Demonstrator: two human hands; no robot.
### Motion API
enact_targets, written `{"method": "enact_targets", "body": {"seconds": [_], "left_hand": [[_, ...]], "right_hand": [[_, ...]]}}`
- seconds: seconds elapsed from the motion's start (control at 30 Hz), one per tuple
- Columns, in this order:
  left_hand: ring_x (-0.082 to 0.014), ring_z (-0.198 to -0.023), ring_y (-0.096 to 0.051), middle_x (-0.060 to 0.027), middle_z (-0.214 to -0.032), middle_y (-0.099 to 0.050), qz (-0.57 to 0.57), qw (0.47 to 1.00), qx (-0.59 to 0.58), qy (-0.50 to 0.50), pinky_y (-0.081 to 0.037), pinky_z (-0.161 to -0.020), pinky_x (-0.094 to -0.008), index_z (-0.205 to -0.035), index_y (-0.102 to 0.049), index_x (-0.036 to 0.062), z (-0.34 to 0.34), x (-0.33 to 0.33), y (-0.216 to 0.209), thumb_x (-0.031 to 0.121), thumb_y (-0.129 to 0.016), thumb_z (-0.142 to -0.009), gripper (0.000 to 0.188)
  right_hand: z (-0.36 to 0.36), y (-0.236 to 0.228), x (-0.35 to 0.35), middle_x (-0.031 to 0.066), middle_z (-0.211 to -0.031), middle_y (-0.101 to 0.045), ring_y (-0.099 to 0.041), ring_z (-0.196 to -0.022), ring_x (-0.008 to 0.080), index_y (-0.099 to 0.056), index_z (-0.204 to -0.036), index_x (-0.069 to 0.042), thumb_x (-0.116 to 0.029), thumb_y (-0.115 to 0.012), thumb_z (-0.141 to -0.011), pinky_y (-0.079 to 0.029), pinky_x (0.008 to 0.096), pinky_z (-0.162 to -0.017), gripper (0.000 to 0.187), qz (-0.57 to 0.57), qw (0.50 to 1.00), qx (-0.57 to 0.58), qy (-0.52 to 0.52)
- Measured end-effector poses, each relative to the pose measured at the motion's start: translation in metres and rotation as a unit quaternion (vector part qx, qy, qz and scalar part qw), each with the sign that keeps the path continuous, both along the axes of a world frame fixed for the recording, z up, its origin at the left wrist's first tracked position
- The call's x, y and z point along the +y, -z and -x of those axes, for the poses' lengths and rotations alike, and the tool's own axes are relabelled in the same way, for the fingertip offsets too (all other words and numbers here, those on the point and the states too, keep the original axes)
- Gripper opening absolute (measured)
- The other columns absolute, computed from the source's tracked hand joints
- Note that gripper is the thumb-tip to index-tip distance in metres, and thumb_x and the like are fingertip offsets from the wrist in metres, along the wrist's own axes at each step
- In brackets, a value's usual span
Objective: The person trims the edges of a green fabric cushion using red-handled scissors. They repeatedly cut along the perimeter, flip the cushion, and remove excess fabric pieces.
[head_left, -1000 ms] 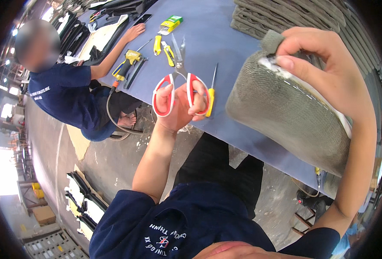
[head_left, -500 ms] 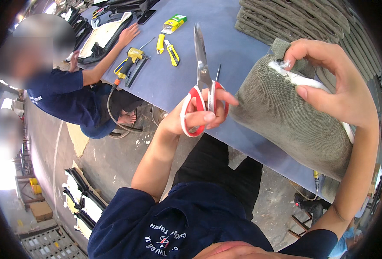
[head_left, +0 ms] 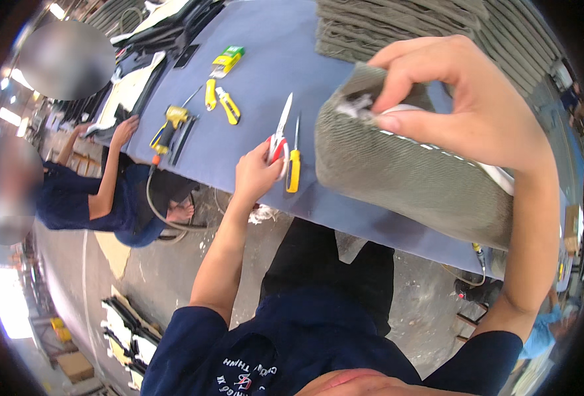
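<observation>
In my left hand are red-and-white handled scissors, low at the table surface, blades pointing away from me and closed together. Beside them lies a screwdriver with a yellow handle. My right hand pinches the upper edge of a grey-green fabric cover between thumb and fingers. White filling shows at the cover's open corner, and a white strip runs along its edge under my wrist. The palm side of my left hand is hidden.
On the blue-grey table lie a yellow utility knife, a yellow-green box and a yellow staple gun with a hose. Stacked fabric covers stand at the back right. At the left, a co-worker handles a black-edged panel.
My left hand has lowered the scissors from mid-air to the table, and their blades have closed. The right hand still pinches the cover, which has tilted slightly. The co-worker's arms have drawn back.
</observation>
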State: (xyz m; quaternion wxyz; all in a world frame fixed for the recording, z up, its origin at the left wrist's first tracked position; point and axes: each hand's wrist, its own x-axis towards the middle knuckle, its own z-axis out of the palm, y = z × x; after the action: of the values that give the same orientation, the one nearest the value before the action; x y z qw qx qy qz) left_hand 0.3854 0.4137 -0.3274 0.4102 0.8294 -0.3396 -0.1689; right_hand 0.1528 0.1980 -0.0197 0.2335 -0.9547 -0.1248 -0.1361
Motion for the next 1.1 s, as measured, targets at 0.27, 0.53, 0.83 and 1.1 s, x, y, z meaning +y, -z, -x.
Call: {"method": "enact_targets", "body": {"seconds": [0.27, 0.53, 0.83, 1.1], "left_hand": [[-0.0207, -0.108, -0.075, -0.0122, -0.116, -0.08, 0.208, 0.974, 0.082, 0.028, -0.058, -0.093, -0.034, -0.135, -0.071, -0.0011, 0.031, -0.011, -0.061, 0.015, -0.078, -0.095, 0.043], [-0.0176, -0.125, -0.064, -0.0124, -0.134, -0.071, 0.401, 0.883, 0.095, 0.226, -0.048, -0.11, -0.034, -0.144, -0.062, -0.0037, 0.093, -0.027, -0.172, 0.011, -0.085, -0.092, 0.059], [-0.0171, -0.122, -0.065, -0.0103, -0.132, -0.067, 0.483, 0.805, 0.232, 0.254, -0.053, -0.105, -0.0343, -0.152, -0.051, -0.0013, 0.102, -0.035, -0.156, 0.008, -0.083, -0.096, 0.065], [-0.0198, -0.122, -0.066, -0.0128, -0.136, -0.067, 0.497, 0.807, 0.241, 0.208, -0.053, -0.107, -0.0358, -0.154, -0.05, -0.0009, 0.115, -0.033, -0.161, 0.011, -0.086, -0.093, 0.072]], "right_hand": [[0.004, 0.0, 0.007, -0.0046, -0.083, -0.05, -0.051, -0.081, 0.0046, -0.068, -0.111, -0.006, -0.027, -0.085, -0.096, -0.043, 0.0231, -0.074, 0.032, -0.146, 0.975, 0.037, 0.163], [-0.004, 0.004, 0.004, 0.01, -0.096, -0.078, -0.074, -0.089, 0.0217, -0.079, -0.1, 0.001, -0.01, -0.084, -0.091, -0.056, 0.032, -0.08, 0.014, -0.084, 0.992, -0.089, 0.024], [0.001, 0.004, 0.02, 0.0082, -0.091, -0.078, -0.075, -0.075, 0.0258, -0.081, -0.095, -0.005, -0.003, -0.087, -0.079, -0.058, 0.0326, -0.066, 0.017, 0.014, 0.968, -0.239, -0.073], [0.002, 0.008, 0.02, 0.0099, -0.093, -0.08, -0.077, -0.079, 0.0251, -0.082, -0.095, -0.003, -0.006, -0.085, -0.083, -0.059, 0.0316, -0.07, 0.013, 0.0, 0.971, -0.238, 0.005]]}}
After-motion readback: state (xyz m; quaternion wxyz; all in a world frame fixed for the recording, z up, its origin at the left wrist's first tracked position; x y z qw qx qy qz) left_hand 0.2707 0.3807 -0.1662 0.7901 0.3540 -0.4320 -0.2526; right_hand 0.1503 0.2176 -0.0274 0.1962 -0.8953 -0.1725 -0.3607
